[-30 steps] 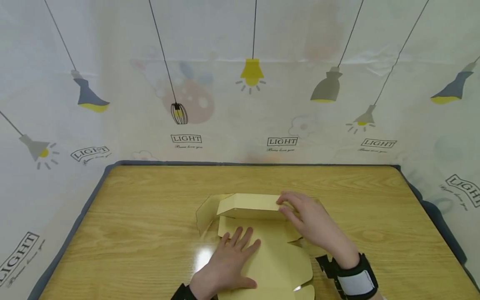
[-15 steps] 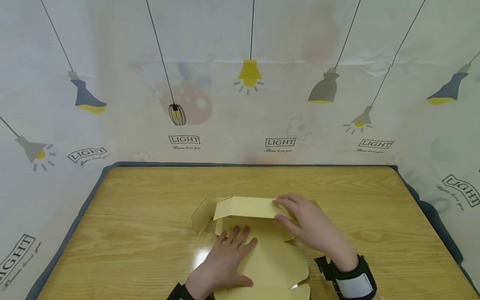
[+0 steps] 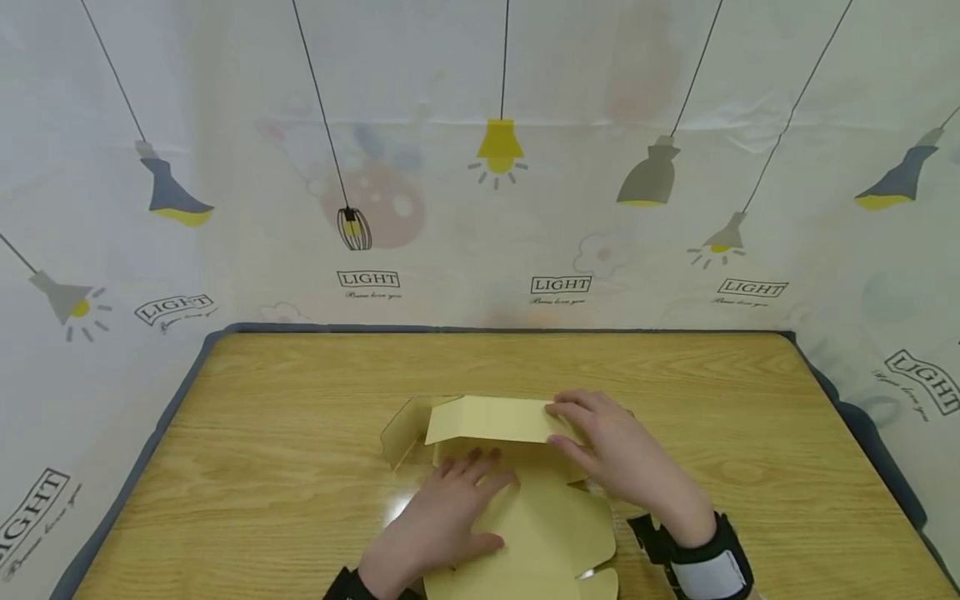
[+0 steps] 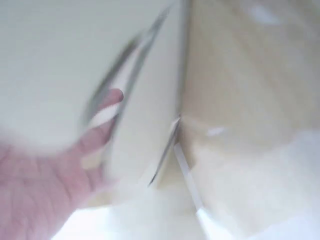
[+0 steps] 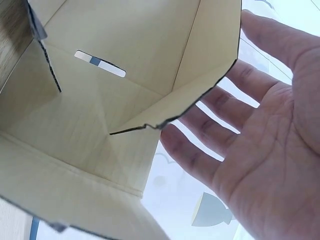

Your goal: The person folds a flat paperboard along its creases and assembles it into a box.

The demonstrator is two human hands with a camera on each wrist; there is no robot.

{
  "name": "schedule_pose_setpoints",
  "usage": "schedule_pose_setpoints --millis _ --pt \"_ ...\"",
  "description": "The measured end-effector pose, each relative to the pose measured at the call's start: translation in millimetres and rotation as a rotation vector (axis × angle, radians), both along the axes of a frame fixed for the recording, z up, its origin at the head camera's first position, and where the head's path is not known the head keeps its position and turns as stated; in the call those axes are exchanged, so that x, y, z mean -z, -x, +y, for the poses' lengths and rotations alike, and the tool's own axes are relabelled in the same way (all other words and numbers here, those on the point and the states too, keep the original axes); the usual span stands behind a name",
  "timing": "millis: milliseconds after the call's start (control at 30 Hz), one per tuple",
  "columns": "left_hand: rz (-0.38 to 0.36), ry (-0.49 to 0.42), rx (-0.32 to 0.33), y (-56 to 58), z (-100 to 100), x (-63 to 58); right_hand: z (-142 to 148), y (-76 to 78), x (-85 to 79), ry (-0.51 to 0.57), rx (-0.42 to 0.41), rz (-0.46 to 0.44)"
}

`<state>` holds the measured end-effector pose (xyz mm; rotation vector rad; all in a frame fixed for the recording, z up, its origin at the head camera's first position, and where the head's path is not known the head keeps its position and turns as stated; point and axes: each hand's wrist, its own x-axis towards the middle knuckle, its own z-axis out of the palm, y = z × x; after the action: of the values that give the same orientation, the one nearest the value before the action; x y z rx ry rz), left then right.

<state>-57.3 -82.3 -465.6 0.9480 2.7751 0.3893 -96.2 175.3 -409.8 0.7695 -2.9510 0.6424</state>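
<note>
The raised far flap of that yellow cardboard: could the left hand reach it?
Probably yes: the left hand lies close in front of the flap, with nothing visible between them; the right hand covers only the flap's right end.

Wood-grain table point(image 3: 262, 400), light yellowish brown, spreading back to a dark grey-blue border point(image 3: 337, 328) along the far and side edges. Pale, printed backdrop point(image 3: 465, 250) rises behind and on both sides; horizontal crease across its upper part. Motifs: hanging lamps on thin cords, among them a yellow one point(image 3: 500, 146), a wire-cage one point(image 3: 354, 229) and a grey dome point(image 3: 648, 175); boxed "LIGHT" labels point(image 3: 561, 285); faint pink shape point(image 3: 380, 204), left of centre. Bright glare patch point(image 3: 397, 505) on the tabletop.
</note>
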Motion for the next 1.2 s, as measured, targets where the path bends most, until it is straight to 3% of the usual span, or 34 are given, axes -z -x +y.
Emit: schedule_pose_setpoints --millis 167,400,567,733,1000,1200 --pt "0.008 -0.201 -0.057 3.6 -14 -25.0 0 0.3 1.2 -0.004 -0.003 0.007" --pt "0.139 -0.316 -0.095 3.2 -34 -41.1 0 0.4 1.3 0.004 0.003 -0.006" --pt "0.206 -0.382 -0.121 5.4 -43 -42.4 0 -0.2 0.5 0.01 0.005 -0.015" --pt "0.249 -0.405 -0.216 8.1 -43 -42.3 0 -0.3 -0.2 0.008 0.0 -0.016" --pt "0.171 -0.375 -0.363 13.7 -39 -32.6 0 -0.8 -1.5 0.004 -0.004 -0.016" --pt "0.12 -0.354 -0.409 16.0 -34 -29.9 1 -1.2 -2.1 0.001 -0.009 -0.025"
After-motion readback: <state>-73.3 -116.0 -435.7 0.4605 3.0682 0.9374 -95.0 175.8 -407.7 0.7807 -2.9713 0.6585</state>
